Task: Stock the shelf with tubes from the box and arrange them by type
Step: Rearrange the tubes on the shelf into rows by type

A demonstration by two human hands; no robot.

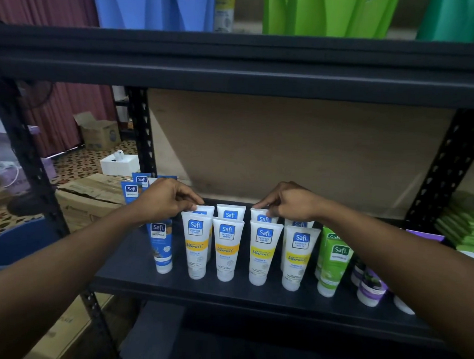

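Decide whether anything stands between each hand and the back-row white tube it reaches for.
Nothing visible does. The left hand pinches the top of the leftmost back-row tube, and the right hand the top of the third back-row tube. The front row of white tubes stands nearer the camera, but both hands reach over it.

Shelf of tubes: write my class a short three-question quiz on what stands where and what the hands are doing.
1. True or false: the front blue tube stands to the right of the green tubes.
2. How many white tubes with yellow bands stand in the front row? A two, B four, C six.
3. Which row's tubes do the left hand and right hand pinch?
Key: 1 false; 2 B; 3 back-row tubes.
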